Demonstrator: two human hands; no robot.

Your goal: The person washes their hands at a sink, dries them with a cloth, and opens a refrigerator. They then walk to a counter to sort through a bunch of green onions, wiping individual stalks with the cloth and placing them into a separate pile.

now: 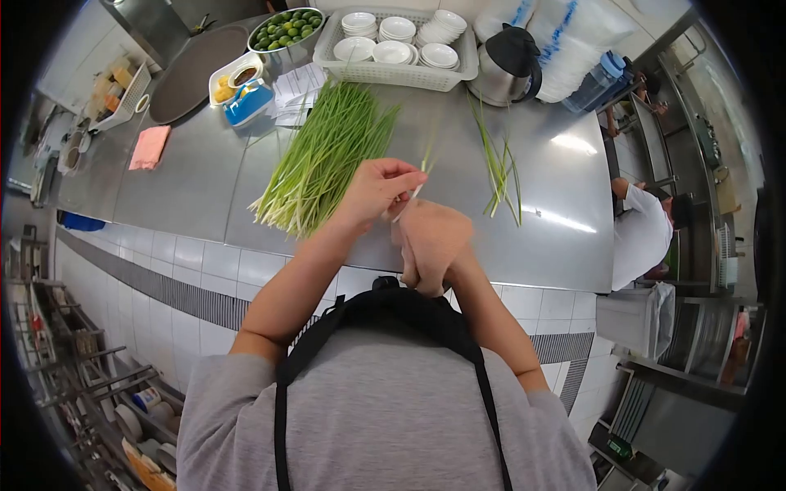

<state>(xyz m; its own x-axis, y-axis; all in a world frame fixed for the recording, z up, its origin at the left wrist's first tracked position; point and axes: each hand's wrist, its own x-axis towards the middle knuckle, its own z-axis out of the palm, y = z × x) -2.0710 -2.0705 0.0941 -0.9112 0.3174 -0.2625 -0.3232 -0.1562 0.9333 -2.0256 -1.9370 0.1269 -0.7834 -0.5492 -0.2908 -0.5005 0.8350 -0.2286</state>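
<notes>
Left hand: I see my left hand [378, 195] with thumb and fingertips pinched together on a thin stalk [426, 157], its green end pointing away from the body and its white end slanting back toward the other hand.
Right hand: the right hand [438, 239] has its back turned to my camera and its fingers curled under; it is beside the stalk's white end, but from here I cannot tell how tightly it is closed or whether it grips anything (motion blur, mostly).
Green bundle: the large bundle of green stalks [332, 151] lies on the steel table [184, 192], left of both hands, pale ends toward the body, tips near the white basket [393, 72].
Loose stalks: a few loose stalks [498, 172] lie apart on the right, below the kettle [506, 69].
Far edge: the basket bears stacks of small white dishes [396, 29]; left of it I have a bowl of green limes [286, 31], papers [296, 92] and a blue packet [248, 103].
Left side: a folded pink cloth [150, 147].
Right side: a person in white [647, 233] beyond the table's end.
</notes>
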